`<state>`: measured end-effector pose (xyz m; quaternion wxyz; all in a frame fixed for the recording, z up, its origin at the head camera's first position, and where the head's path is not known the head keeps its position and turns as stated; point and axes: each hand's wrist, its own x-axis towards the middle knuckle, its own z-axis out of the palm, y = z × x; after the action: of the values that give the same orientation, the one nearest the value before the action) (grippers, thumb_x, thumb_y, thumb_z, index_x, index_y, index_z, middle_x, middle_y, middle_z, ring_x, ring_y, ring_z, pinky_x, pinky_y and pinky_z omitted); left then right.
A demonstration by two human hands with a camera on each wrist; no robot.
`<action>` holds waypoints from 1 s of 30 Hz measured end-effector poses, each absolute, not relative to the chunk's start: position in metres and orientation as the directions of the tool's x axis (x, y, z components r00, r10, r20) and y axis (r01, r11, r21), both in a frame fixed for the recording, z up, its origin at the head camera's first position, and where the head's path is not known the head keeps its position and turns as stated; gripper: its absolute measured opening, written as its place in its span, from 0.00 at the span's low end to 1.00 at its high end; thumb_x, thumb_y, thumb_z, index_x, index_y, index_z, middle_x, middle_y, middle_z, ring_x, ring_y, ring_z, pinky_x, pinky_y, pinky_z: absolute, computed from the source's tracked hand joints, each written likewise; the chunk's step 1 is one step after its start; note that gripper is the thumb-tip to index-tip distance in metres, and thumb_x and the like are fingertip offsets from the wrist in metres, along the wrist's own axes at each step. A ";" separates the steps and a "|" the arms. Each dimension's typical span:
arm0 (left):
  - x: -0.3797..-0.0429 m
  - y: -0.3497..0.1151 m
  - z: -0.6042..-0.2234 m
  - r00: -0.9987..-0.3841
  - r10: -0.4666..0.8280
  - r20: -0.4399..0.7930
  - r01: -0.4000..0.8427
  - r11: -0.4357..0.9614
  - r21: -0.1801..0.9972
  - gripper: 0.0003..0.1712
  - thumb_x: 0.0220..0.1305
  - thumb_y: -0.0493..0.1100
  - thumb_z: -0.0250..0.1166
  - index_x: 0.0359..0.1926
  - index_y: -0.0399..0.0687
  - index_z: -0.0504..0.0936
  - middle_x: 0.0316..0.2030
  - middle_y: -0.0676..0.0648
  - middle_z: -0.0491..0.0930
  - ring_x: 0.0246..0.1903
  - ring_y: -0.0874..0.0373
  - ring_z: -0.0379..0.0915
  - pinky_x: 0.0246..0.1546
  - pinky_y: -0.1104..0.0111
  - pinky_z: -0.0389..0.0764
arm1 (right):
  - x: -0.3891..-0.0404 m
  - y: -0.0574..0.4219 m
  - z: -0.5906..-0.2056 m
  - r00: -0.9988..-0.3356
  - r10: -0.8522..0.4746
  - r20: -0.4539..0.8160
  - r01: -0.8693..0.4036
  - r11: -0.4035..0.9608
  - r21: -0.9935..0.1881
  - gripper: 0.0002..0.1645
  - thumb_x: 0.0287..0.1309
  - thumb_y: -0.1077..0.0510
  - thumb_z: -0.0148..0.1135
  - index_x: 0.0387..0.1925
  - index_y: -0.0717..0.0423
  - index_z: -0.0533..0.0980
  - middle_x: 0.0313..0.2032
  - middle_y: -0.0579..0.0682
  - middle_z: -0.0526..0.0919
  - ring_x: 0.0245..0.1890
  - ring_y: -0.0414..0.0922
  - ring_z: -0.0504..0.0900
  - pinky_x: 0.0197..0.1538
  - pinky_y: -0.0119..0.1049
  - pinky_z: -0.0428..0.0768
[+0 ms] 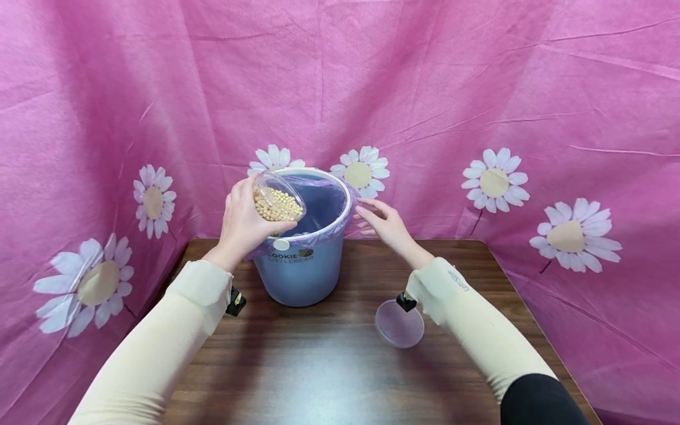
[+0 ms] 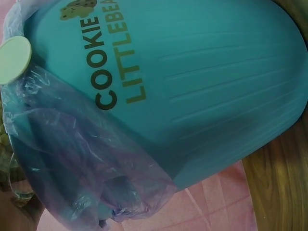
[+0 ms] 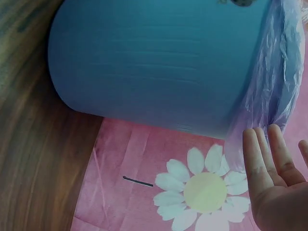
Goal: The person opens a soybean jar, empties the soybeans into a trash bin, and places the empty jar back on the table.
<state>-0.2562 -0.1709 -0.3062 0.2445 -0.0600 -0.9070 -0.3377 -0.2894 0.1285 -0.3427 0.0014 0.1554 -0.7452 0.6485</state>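
My left hand (image 1: 245,215) grips a clear plastic jar (image 1: 271,183) of pale yellow beans (image 1: 278,203), tipped over the near left rim of a blue bucket (image 1: 303,271). The beans lie against the jar's lower side. A thin purple bag (image 2: 91,149) lines the bucket and folds over its rim; in the left wrist view only a bit of the jar shows at the left edge. At the bucket's right side is my right hand (image 1: 388,227), its fingers (image 3: 255,159) extended beside the bag's overhang. Whether they touch the bag I cannot tell.
A round translucent lid (image 1: 399,323) lies on the wooden table (image 1: 297,366), below the right wrist. Pink cloth (image 1: 425,77) with white daisies hangs behind the table and along both sides. The bucket stands near the table's back edge.
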 end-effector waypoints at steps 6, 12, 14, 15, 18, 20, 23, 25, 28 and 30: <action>-0.258 -0.171 -0.307 -0.865 -0.054 0.499 0.279 0.776 0.566 0.70 0.27 0.62 0.85 0.72 0.51 0.59 0.67 0.39 0.63 0.65 0.39 0.59 0.62 0.45 0.67 | -0.305 0.115 -0.335 -0.956 -0.246 0.162 -0.204 0.159 -0.966 0.30 0.67 0.52 0.60 0.67 0.59 0.69 0.35 0.51 0.83 0.30 0.40 0.84 0.39 0.39 0.87; -0.260 -0.171 -0.306 -0.860 -0.045 0.507 0.284 0.784 0.552 0.69 0.28 0.61 0.85 0.72 0.50 0.59 0.67 0.38 0.63 0.65 0.38 0.59 0.62 0.45 0.67 | -0.318 0.104 -0.333 -0.970 -0.236 0.063 -0.113 0.201 -0.973 0.31 0.68 0.51 0.59 0.70 0.52 0.67 0.33 0.50 0.77 0.22 0.41 0.82 0.30 0.34 0.85; -0.260 -0.171 -0.307 -0.860 -0.043 0.508 0.284 0.788 0.547 0.69 0.28 0.61 0.85 0.72 0.51 0.59 0.67 0.38 0.63 0.65 0.38 0.59 0.62 0.45 0.67 | -0.322 0.101 -0.334 -0.972 -0.232 0.037 -0.083 0.194 -0.978 0.31 0.69 0.50 0.58 0.70 0.50 0.67 0.34 0.50 0.76 0.20 0.41 0.80 0.29 0.34 0.85; -0.260 -0.172 -0.307 -0.860 -0.043 0.508 0.283 0.788 0.546 0.69 0.28 0.60 0.85 0.72 0.51 0.59 0.67 0.38 0.63 0.65 0.38 0.59 0.62 0.44 0.67 | -0.324 0.100 -0.335 -0.973 -0.229 0.026 -0.071 0.191 -0.979 0.32 0.69 0.49 0.59 0.70 0.50 0.67 0.34 0.50 0.75 0.20 0.42 0.80 0.29 0.35 0.85; -0.260 -0.172 -0.309 -0.862 -0.042 0.505 0.279 0.792 0.543 0.69 0.28 0.60 0.85 0.72 0.51 0.59 0.67 0.38 0.62 0.66 0.38 0.58 0.63 0.44 0.67 | -0.328 0.095 -0.338 -0.975 -0.222 0.000 -0.043 0.189 -0.981 0.33 0.68 0.50 0.59 0.71 0.50 0.66 0.34 0.50 0.74 0.19 0.43 0.79 0.28 0.37 0.85; -0.261 -0.173 -0.310 -0.864 -0.038 0.503 0.278 0.796 0.538 0.69 0.28 0.60 0.85 0.72 0.50 0.59 0.67 0.37 0.62 0.66 0.37 0.57 0.63 0.44 0.67 | -0.329 0.092 -0.340 -0.977 -0.214 -0.008 -0.032 0.183 -0.983 0.33 0.67 0.51 0.60 0.71 0.49 0.65 0.34 0.50 0.74 0.18 0.42 0.78 0.28 0.37 0.85; -0.261 -0.175 -0.312 -0.861 -0.031 0.507 0.280 0.804 0.524 0.69 0.29 0.59 0.85 0.72 0.49 0.59 0.67 0.36 0.61 0.67 0.36 0.56 0.64 0.44 0.66 | -0.328 0.089 -0.343 -0.979 -0.203 -0.003 -0.031 0.166 -0.986 0.34 0.67 0.53 0.61 0.72 0.49 0.65 0.40 0.57 0.76 0.18 0.41 0.77 0.26 0.36 0.84; -0.260 -0.175 -0.313 -0.858 -0.029 0.513 0.280 0.810 0.515 0.70 0.28 0.59 0.86 0.72 0.48 0.59 0.67 0.36 0.61 0.67 0.36 0.56 0.64 0.43 0.66 | -0.327 0.088 -0.345 -0.980 -0.200 0.004 -0.036 0.157 -0.987 0.34 0.67 0.54 0.61 0.72 0.48 0.65 0.47 0.63 0.75 0.19 0.39 0.76 0.25 0.34 0.84; -0.261 -0.176 -0.315 -0.855 -0.028 0.517 0.280 0.815 0.507 0.70 0.28 0.58 0.86 0.73 0.48 0.59 0.67 0.35 0.61 0.67 0.36 0.55 0.63 0.43 0.67 | -0.326 0.088 -0.346 -0.979 -0.203 0.009 -0.042 0.159 -0.986 0.34 0.67 0.54 0.60 0.72 0.48 0.64 0.56 0.68 0.73 0.22 0.39 0.77 0.25 0.35 0.84; -0.261 -0.176 -0.316 -0.858 -0.029 0.513 0.277 0.816 0.508 0.70 0.28 0.58 0.86 0.73 0.48 0.58 0.67 0.35 0.61 0.68 0.36 0.54 0.63 0.42 0.67 | -0.326 0.088 -0.347 -0.979 -0.204 0.007 -0.041 0.161 -0.986 0.34 0.67 0.54 0.60 0.72 0.47 0.65 0.55 0.68 0.73 0.21 0.39 0.78 0.26 0.38 0.85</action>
<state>-0.2611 -0.1762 -0.3155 0.2580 -0.0675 -0.9172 -0.2960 -0.3264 0.0878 -0.3470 -0.0635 0.0809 -0.7592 0.6426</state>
